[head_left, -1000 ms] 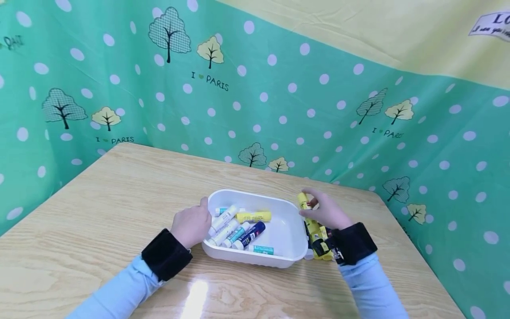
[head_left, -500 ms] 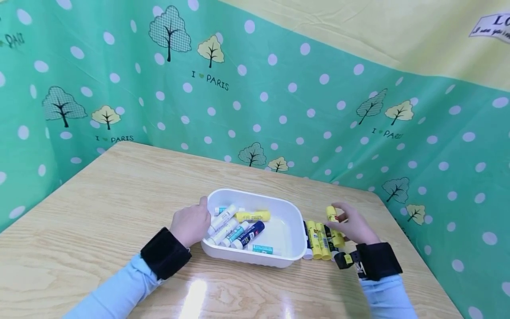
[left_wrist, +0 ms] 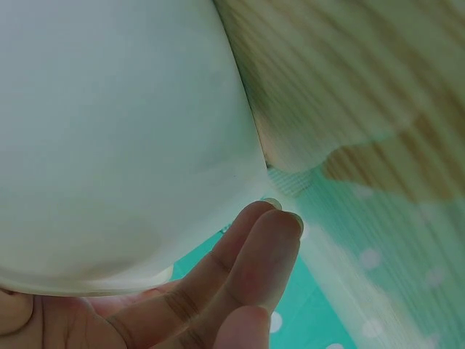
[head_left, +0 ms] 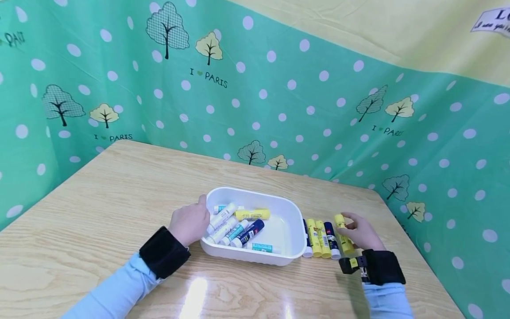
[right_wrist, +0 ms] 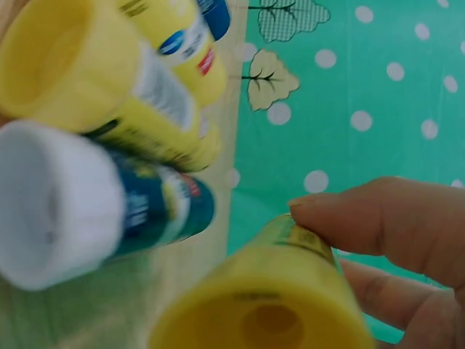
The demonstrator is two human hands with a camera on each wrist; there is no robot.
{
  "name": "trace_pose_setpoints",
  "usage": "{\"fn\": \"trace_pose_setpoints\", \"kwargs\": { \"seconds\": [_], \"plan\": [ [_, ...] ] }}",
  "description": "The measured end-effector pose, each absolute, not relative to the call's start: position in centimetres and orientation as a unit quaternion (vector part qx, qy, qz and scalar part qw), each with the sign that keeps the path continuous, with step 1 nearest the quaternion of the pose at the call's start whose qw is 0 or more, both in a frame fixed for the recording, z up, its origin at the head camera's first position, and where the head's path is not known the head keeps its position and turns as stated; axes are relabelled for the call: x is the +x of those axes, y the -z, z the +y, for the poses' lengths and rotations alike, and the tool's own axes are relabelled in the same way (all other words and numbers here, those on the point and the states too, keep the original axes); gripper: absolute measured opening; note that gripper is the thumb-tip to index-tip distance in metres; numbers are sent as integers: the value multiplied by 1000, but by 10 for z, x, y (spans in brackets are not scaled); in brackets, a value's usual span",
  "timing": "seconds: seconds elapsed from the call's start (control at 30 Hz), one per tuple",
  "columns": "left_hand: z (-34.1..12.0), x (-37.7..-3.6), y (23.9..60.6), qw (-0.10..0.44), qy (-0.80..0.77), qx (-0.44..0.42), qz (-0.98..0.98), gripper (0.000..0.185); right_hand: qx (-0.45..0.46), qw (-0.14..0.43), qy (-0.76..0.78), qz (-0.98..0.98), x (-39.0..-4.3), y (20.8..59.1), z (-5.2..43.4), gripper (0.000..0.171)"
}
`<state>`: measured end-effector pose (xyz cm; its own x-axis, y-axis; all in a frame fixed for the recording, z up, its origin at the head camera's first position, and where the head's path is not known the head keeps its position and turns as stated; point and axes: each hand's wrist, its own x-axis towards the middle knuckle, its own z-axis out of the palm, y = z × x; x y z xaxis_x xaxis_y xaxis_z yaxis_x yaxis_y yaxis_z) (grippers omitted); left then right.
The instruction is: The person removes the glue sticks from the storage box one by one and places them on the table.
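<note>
My right hand (head_left: pixel 364 232) pinches a yellow glue stick (head_left: pixel 345 243) between thumb and fingers, low at the right end of a row of glue sticks. In the right wrist view its hollow yellow end faces the camera, and a small gap parts it from the navy glue stick (right_wrist: pixel 156 200) with the white cap. My left hand (head_left: pixel 189 222) grips the left end of a white plastic tray (head_left: pixel 255 258). The left wrist view has its fingers (left_wrist: pixel 254 262) along the outside of the wall and part of the thumb by the rim.
Inside the tray lie a yellow glue stick (head_left: pixel 252 215), a navy one (head_left: pixel 248 233) and several white and teal ones. Right of the tray, yellow glue sticks (head_left: pixel 314 239) and navy ones lie side by side on the wooden table (head_left: pixel 139 186). A green printed curtain (head_left: pixel 279 102) hangs behind.
My right hand has carried the yellow glue stick rightward and down, from above the tray's right edge to the end of the row. The left hand keeps its grip on the tray.
</note>
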<state>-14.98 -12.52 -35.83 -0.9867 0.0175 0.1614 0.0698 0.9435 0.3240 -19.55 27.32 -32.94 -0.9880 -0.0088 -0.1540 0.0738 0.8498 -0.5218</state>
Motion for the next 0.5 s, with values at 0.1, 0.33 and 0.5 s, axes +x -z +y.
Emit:
{"fn": "trace_pose_setpoints", "kwargs": {
  "seconds": [0.1, 0.33, 0.5],
  "plan": [
    [-125, -150, 358, 76, 168, -24, -983, 40, 40, 77, 285, 954, -198, 338, 281, 65],
    [-126, -149, 358, 79, 169, -29, -982, 39, 78, 87, 287, 951, -210, 355, 301, 67],
    [-127, -150, 358, 78, 169, -27, -982, 39, 86, 85, 278, 953, -205, 352, 296, 60]
  ]
}}
